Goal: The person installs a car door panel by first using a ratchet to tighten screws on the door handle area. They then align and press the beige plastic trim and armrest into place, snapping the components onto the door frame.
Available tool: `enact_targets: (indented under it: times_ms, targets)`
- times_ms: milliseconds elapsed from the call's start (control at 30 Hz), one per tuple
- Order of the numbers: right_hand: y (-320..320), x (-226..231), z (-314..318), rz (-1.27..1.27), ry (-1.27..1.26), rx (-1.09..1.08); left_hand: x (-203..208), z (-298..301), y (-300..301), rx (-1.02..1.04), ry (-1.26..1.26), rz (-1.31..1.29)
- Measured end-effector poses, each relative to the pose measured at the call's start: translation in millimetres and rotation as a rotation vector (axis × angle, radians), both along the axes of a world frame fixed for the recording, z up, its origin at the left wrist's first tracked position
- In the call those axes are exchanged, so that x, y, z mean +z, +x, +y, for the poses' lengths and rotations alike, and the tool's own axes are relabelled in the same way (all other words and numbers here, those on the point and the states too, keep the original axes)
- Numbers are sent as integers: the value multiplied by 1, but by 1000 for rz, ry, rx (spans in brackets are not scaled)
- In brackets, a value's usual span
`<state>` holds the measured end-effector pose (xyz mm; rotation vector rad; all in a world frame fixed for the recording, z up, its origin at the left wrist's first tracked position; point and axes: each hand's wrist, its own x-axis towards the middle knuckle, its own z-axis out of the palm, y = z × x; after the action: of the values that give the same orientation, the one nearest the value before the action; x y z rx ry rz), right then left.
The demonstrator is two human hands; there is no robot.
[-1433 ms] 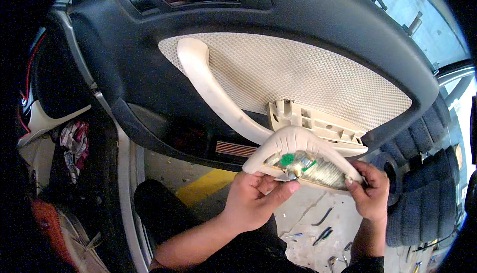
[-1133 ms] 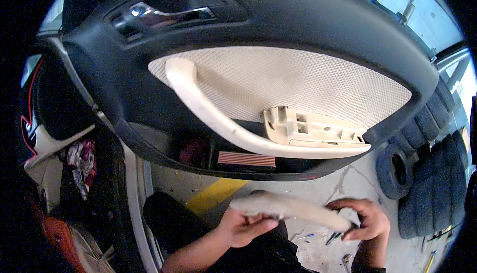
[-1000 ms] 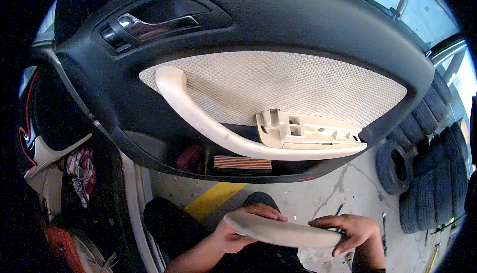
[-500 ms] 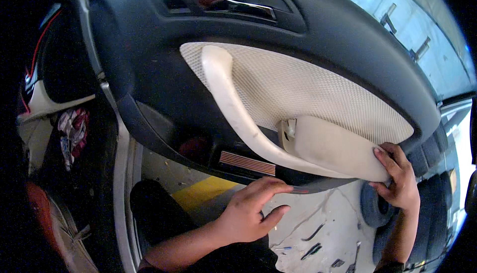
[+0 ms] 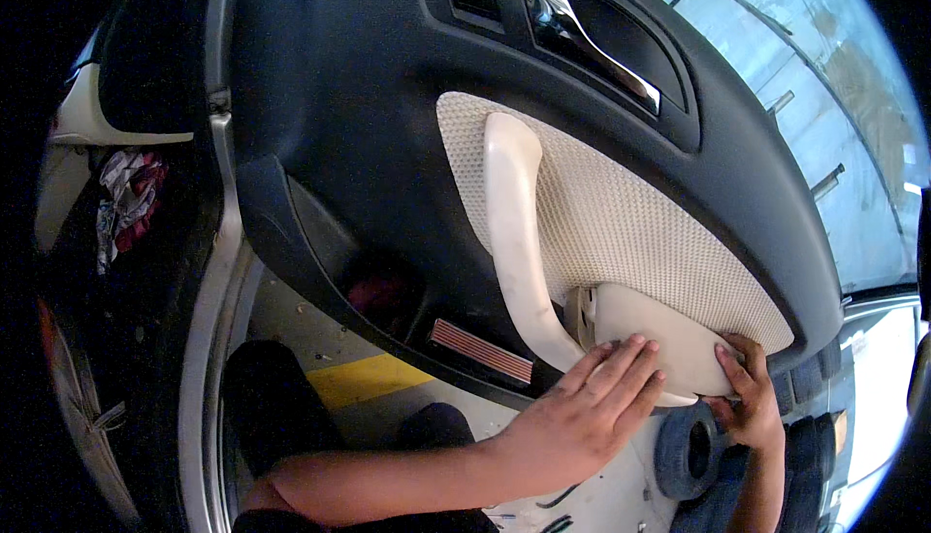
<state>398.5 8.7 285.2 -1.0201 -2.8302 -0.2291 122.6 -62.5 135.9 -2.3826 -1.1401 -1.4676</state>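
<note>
A cream armrest pad (image 5: 669,334) sits low on a dark car door panel (image 5: 330,58), below a woven beige insert (image 5: 640,213). Its left end stands raised, with a gap that shows its inner edge. My left hand (image 5: 592,417) lies with fingers stretched across the front of the pad, where it meets the curved cream pull handle (image 5: 514,232). At the pad's right end my right hand (image 5: 747,397) grips it, thumb below and fingers over the end.
A chrome door lever (image 5: 592,43) is set in the panel's upper part. In the door pocket lies a copper-striped piece (image 5: 480,351). Tyres (image 5: 689,451) stand on the floor beyond, and crumpled plastic (image 5: 131,198) lies inside the car at left.
My left hand has moved up and right from below the door onto the armrest, its fingers now laid flat. The right hand keeps its hold. The view has shifted and tilted.
</note>
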Motion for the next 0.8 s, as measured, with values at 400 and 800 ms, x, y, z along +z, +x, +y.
enact_targets:
  times_ms: [400, 800]
  targets:
    - [13, -9, 13, 19, -33, -8, -6, 9, 14, 66, -51, -24]
    - [-5, -16, 9, -42, 47, -33, -6, 12, 13, 185, -54, 19]
